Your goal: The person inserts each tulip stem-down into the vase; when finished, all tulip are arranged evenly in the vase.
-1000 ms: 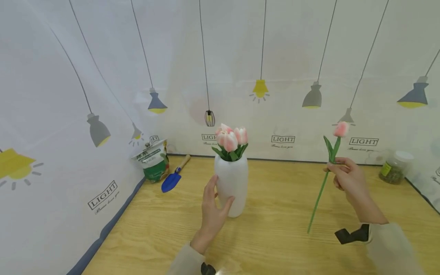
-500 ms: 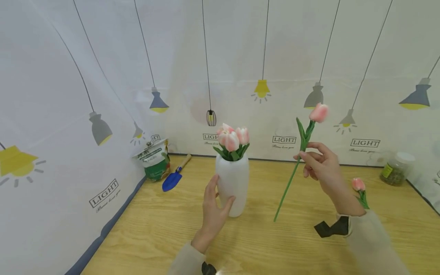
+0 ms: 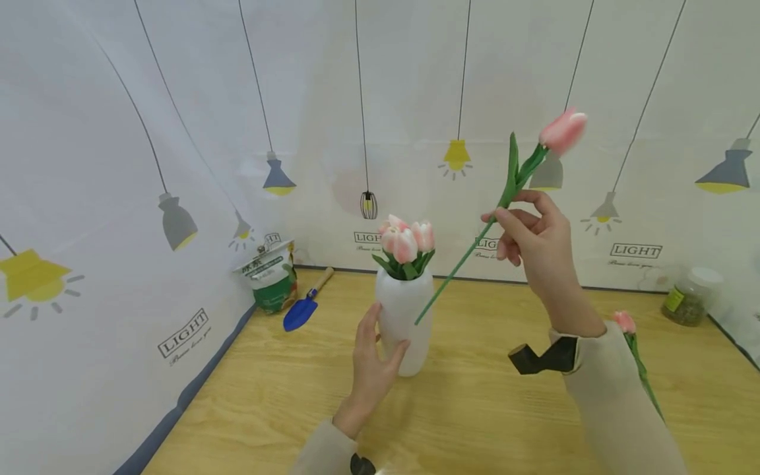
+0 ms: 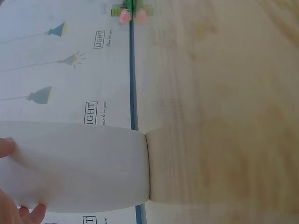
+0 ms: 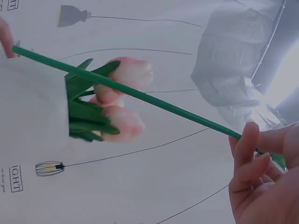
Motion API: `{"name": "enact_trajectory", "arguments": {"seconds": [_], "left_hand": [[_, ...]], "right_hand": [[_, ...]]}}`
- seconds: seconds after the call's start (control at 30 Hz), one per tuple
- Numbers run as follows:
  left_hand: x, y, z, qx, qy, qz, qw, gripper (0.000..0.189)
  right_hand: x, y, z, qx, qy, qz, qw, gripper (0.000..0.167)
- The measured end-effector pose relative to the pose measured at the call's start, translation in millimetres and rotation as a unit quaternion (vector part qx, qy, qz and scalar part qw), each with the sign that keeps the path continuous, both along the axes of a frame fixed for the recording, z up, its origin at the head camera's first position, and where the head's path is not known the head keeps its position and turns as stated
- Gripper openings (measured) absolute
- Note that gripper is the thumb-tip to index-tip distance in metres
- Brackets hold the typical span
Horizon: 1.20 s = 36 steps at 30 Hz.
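My left hand point(image 3: 373, 366) holds a white vase point(image 3: 394, 300) that stands on the table, thumb in front and fingers along its left side. Pink-and-white tulips point(image 3: 405, 245) with green leaves stick out of the vase's mouth. To the right and higher up, my right hand point(image 3: 543, 247) pinches another pink tulip point(image 3: 563, 133) just below its leaves. This tulip leans, bloom up to the right, and its stem's lower end overlaps the vase in the head view. In the right wrist view the green stem point(image 5: 163, 105) crosses in front of the vase's blooms.
On the wooden table point(image 3: 285, 402), a further tulip point(image 3: 625, 322) lies at right, partly behind the right sleeve. A lidded jar point(image 3: 691, 300) stands back right. Back left are a blue trowel point(image 3: 301, 313) and a green-white bag point(image 3: 270, 280). Lamp-printed sheets wall the table.
My right hand has carried its tulip left and up toward the vase, tilting it more. The tulip lying on the table has come into view. My left hand stays on the vase.
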<state>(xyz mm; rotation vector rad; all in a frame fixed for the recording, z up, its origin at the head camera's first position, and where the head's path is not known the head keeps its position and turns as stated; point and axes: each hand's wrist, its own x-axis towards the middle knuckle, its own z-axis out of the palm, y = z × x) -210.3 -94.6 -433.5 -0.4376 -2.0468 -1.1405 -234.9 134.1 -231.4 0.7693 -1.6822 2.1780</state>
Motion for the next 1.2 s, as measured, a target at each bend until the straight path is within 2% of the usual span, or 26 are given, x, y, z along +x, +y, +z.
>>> {"name": "enact_trajectory", "arguments": {"seconds": [0.23, 0.43, 0.53, 0.6, 0.83, 1.2], "left_hand": [[-0.2, 1.2, -2.1, 0.003, -0.01, -0.004, 0.9999, 0.078], [0.9, 1.5, -1.6, 0.004, -0.032, -0.004, 0.9995, 0.076], [1.5, 1.2, -2.0, 0.003, -0.033, -0.002, 0.9995, 0.076], [1.7, 1.1, -2.3, 0.0, -0.027, -0.001, 0.9996, 0.076], [0.8, 0.4, -2.2, -0.009, 0.001, 0.001, 1.0, 0.077], [2.4, -1.0, 1.2, -0.013, 0.005, 0.005, 0.9999, 0.076]], "right_hand": [[3.5, -16, 24.8, -0.065, 0.042, 0.002, 0.997, 0.021], [1.8, -23, 32.8, -0.107, 0.091, -0.021, 0.9899, 0.02], [1.3, -26, 33.8, -0.117, 0.109, -0.032, 0.9866, 0.021], [0.5, -27, 33.8, -0.116, 0.121, -0.042, 0.985, 0.021], [-2.1, -30, 28.7, -0.099, 0.147, -0.033, 0.9835, 0.02], [-3.2, -35, 29.2, -0.071, 0.207, -0.047, 0.9747, 0.02]]}}
